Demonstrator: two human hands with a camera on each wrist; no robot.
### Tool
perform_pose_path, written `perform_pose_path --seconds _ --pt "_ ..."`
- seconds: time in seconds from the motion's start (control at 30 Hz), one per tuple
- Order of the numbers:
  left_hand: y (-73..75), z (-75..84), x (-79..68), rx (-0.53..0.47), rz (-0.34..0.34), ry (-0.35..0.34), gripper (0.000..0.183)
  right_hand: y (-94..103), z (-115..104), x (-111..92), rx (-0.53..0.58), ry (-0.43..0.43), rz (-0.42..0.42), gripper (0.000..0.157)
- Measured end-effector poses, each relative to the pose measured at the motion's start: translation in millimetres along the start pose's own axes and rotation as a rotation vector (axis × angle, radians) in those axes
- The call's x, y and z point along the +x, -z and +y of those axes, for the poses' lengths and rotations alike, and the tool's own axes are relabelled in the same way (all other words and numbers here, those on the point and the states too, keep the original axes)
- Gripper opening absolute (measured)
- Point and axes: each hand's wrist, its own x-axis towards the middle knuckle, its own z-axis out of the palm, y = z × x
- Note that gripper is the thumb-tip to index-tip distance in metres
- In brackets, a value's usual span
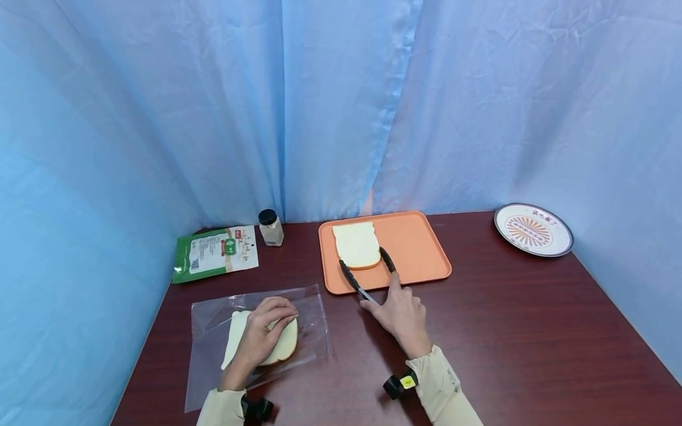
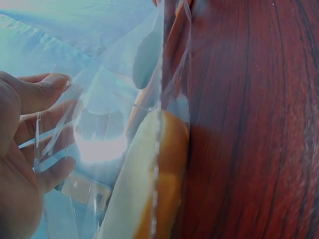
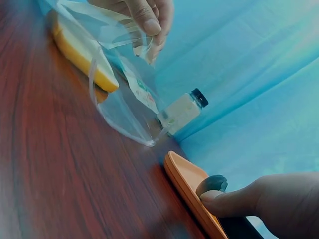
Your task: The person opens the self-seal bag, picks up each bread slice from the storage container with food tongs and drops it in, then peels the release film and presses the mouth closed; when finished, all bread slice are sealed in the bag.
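Observation:
On the left, a clear plastic bag (image 1: 206,337) lies on the table with a slice of bread (image 1: 288,342) inside. My left hand (image 1: 257,332) is over it, thumb and forefinger pinching the bag's upper film; the left wrist view shows the film (image 2: 114,89) lifted above the slice. My right hand (image 1: 406,315) holds a pair of tongs (image 1: 349,276), their black-tipped arms spread apart. Those tips stand either side of the lower end of another bread slice (image 1: 356,244), which lies flat on an orange tray (image 1: 418,242).
Behind the bag lies a green and white packet (image 1: 213,254), beside a small black-lidded jar (image 1: 271,228). A round patterned plate (image 1: 556,234) sits at the far right. Blue curtains (image 1: 335,106) hang along the back and sides of the dark wooden table (image 1: 511,331).

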Motion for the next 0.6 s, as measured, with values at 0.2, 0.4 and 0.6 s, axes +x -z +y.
perform_pose_path --seconds 0.2,0.4,0.6 --pt "-0.4 0.5 -0.1 0.011 -0.006 0.007 0.017 -5.5 -9 0 -0.007 -0.021 0.043 0.103" --pt "-0.7 -0.4 -0.1 -0.003 -0.001 -0.011 0.018 -10.6 -17 0 -0.010 -0.049 0.066 0.104" --pt "-0.9 -0.4 0.1 -0.017 0.004 -0.024 0.020 -14.7 -25 -1 -0.005 -0.083 0.052 0.104"
